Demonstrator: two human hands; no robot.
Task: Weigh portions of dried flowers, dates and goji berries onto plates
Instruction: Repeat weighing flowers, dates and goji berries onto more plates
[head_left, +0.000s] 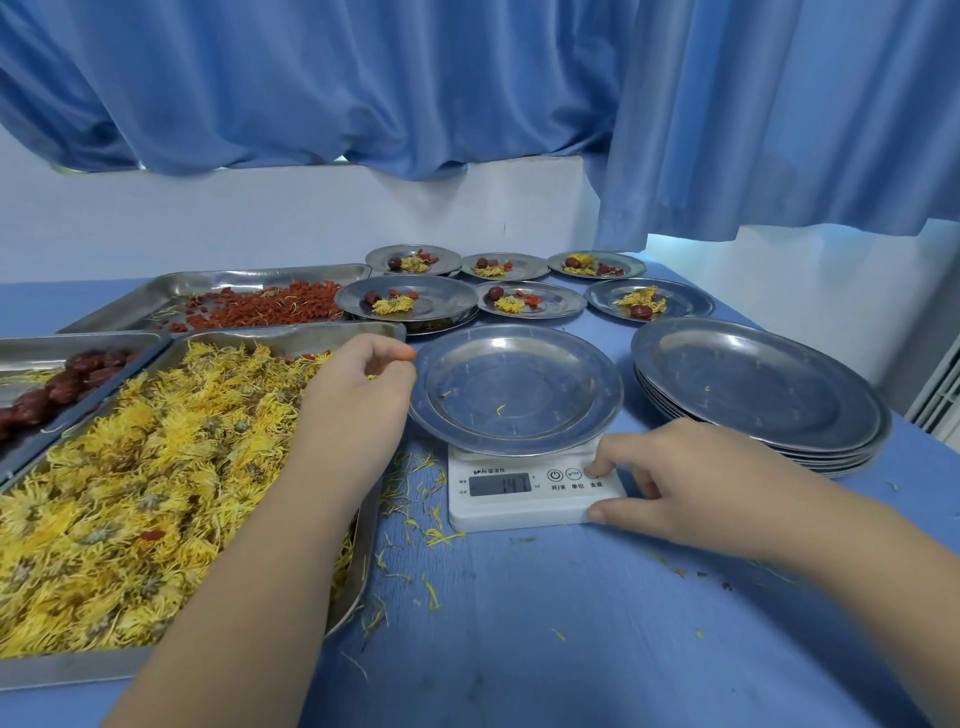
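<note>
A white digital scale (519, 499) stands on the blue table with a nearly bare steel plate (519, 389) on it; its display shows digits. My right hand (691, 483) presses the scale's rightmost button with the index fingertip, and the thumb rests against its front right corner. My left hand (363, 389) hovers with curled fingers over the far right end of the tray of yellow dried flowers (130, 493); what it holds is hidden. A tray of goji berries (260, 309) lies behind, and a tray of dates (47, 389) sits at the left.
Several filled plates (530, 301) with flowers, a date and berries stand in two rows at the back. A stack of clean plates (758, 389) is right of the scale. Loose petals (415, 499) litter the table. Blue curtains hang behind.
</note>
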